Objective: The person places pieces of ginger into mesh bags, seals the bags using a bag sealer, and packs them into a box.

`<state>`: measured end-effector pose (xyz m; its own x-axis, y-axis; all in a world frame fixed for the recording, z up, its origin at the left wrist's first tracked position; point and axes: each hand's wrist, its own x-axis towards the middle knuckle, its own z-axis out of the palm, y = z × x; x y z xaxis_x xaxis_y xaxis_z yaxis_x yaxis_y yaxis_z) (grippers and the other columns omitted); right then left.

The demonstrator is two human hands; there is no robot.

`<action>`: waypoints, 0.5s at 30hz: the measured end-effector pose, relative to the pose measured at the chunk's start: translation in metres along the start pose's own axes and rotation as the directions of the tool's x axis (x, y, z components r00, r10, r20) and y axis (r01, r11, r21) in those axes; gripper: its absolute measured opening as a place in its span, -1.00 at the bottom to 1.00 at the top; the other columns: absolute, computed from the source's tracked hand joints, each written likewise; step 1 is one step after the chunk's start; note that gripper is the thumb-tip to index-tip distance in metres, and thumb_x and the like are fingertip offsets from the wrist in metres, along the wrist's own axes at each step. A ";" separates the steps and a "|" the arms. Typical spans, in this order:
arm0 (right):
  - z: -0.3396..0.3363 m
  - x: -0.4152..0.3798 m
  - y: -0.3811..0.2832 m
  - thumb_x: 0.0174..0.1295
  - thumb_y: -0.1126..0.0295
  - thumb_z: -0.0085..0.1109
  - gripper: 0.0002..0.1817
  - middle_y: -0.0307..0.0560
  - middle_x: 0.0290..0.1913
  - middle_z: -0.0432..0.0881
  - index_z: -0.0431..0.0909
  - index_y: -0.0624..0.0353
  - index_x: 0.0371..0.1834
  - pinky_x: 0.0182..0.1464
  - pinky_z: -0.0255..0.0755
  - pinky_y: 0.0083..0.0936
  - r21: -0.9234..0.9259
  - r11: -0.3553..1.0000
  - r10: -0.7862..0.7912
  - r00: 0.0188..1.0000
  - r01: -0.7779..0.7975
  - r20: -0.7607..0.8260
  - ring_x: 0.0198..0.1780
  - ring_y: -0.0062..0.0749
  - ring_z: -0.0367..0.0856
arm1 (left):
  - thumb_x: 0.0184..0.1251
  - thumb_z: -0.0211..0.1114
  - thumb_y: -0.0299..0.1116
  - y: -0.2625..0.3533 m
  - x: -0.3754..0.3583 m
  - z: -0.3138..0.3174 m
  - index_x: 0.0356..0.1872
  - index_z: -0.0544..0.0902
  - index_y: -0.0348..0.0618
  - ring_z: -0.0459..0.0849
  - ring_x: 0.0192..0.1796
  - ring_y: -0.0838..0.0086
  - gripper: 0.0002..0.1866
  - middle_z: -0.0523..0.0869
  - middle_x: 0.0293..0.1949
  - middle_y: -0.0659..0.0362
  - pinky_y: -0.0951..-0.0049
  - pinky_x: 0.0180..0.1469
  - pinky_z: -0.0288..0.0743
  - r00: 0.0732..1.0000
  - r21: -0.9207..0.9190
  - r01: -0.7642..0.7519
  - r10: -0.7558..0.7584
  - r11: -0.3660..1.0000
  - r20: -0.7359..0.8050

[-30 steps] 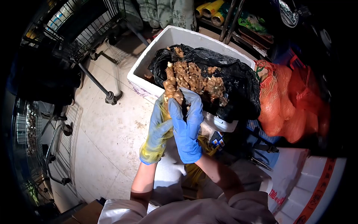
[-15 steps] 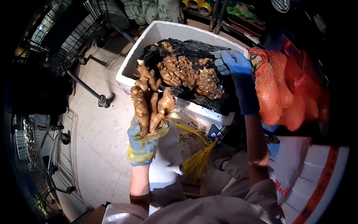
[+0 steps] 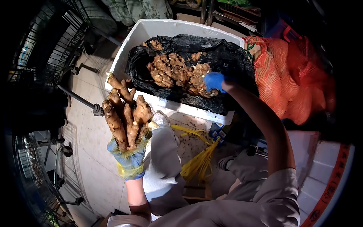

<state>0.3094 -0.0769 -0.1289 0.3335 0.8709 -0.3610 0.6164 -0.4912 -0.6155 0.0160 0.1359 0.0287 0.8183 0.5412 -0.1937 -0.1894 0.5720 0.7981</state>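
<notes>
My left hand (image 3: 127,160), in a blue and yellow glove, grips a large branching piece of ginger (image 3: 124,113) from below, its knobs pointing up beside the box. My right hand (image 3: 214,82), in a blue glove, is down at the right end of the ginger heap (image 3: 170,72) and appears to touch it; its fingers are hidden. The heap lies on a crumpled black plastic bag (image 3: 227,51) inside a white foam box (image 3: 170,104).
Right of the box sits a red mesh sack (image 3: 283,79). Yellow straps (image 3: 198,162) lie on the floor before the box. Wire carts (image 3: 62,49) stand at the left, and white foam boxes with red tape (image 3: 329,189) at lower right.
My right hand has come down from above the box's right side onto the ginger heap. My left hand, still holding its ginger, has shifted left and lower in the view.
</notes>
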 end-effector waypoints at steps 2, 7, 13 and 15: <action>0.003 -0.001 -0.020 -0.07 0.45 -0.06 -0.82 -0.02 -0.34 0.55 0.55 0.23 -0.49 -0.33 0.41 -0.44 -0.449 0.847 0.352 0.933 -0.285 0.072 -0.31 -0.22 0.53 | -0.03 0.16 -0.39 -0.005 0.002 -0.011 -0.03 0.30 -0.29 0.42 -0.03 0.40 -0.53 0.40 -0.03 0.07 0.32 -0.08 0.40 0.992 0.369 -0.129 0.121 0.920 0.046; 0.014 -0.003 -0.014 -0.09 0.40 0.01 -0.80 0.02 -0.33 0.56 0.57 0.20 -0.40 -0.27 0.43 -0.39 -0.206 0.825 0.491 0.848 -0.526 -0.198 -0.27 -0.14 0.54 | 0.06 0.01 -0.26 0.002 0.000 0.003 -0.02 0.31 -0.24 0.42 -0.04 0.31 -0.56 0.40 -0.03 0.08 0.24 -0.07 0.37 0.989 -0.326 0.139 -0.111 0.935 0.101; 0.024 0.006 -0.002 -0.12 0.40 0.05 -0.83 0.09 -0.40 0.55 0.56 0.23 -0.48 -0.31 0.43 -0.39 -0.443 0.776 0.435 0.889 -0.450 -0.143 -0.33 -0.13 0.55 | 0.02 0.04 -0.32 0.003 0.003 0.003 -0.08 0.33 -0.26 0.43 -0.11 0.35 -0.60 0.42 -0.11 0.10 0.31 -0.10 0.36 0.997 0.022 0.072 -0.071 0.997 -0.044; 0.010 0.000 0.005 -0.13 0.39 0.06 -0.84 0.09 -0.43 0.55 0.55 0.24 -0.52 -0.34 0.43 -0.38 -0.364 0.809 0.383 0.884 -0.461 -0.268 -0.37 -0.15 0.55 | -0.05 0.12 -0.36 0.005 0.003 0.006 -0.16 0.38 -0.28 0.44 -0.19 0.41 -0.63 0.46 -0.20 0.12 0.38 -0.17 0.37 0.999 0.086 0.017 -0.014 0.996 -0.034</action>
<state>0.3053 -0.0797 -0.1385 0.7220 0.5861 -0.3676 0.6046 -0.7928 -0.0764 0.0211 0.1366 0.0351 0.8017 0.5541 -0.2241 -0.1286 0.5261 0.8406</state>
